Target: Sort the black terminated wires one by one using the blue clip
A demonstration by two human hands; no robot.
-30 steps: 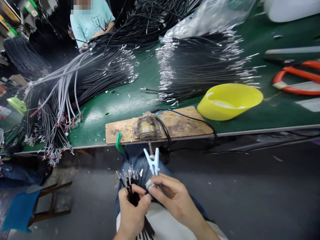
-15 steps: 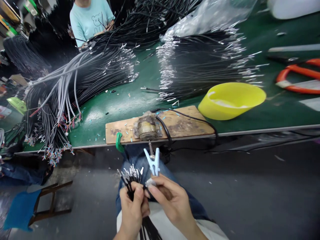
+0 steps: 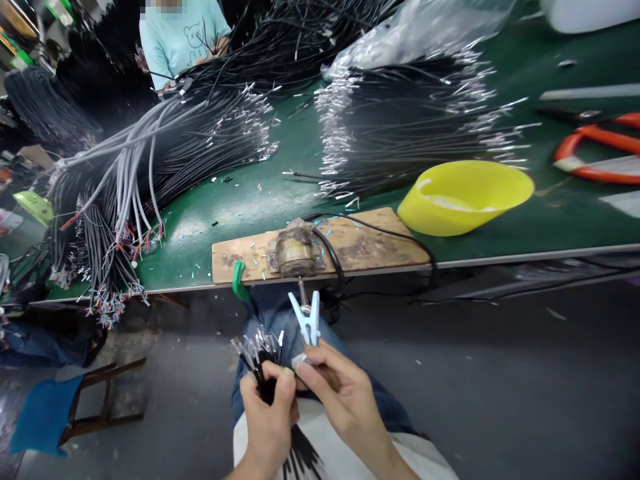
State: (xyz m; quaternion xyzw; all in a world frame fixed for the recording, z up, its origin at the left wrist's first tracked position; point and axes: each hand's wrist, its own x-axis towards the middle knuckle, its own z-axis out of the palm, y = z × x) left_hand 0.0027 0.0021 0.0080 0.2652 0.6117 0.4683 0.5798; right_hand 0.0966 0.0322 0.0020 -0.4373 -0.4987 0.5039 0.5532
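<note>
My left hand (image 3: 270,407) is closed round a bundle of black cables (image 3: 305,453), over my lap. Their silvery stripped ends (image 3: 260,343) fan out above the fist. Close beside it, my right hand (image 3: 340,393) pinches a small silvery-white cable end (image 3: 300,361) between thumb and fingers. Just above those fingertips is a light blue clothespin (image 3: 307,320), at the tip of the metal shaft (image 3: 302,288) of a small motor (image 3: 294,250). The motor is fixed on a wooden board (image 3: 375,243) at the table's edge.
Black cables (image 3: 410,127) with silvery ends lie in a wide row on the green table (image 3: 235,200). To the right are a yellow cut-open container (image 3: 450,223) and orange-handled scissors (image 3: 575,143). More cables (image 3: 185,147) cover the left. A person (image 3: 183,40) sits opposite.
Both hands stay close together, with only a slight shift. The cable bundle in my left hand tilts slightly left, and the view has moved a little.
</note>
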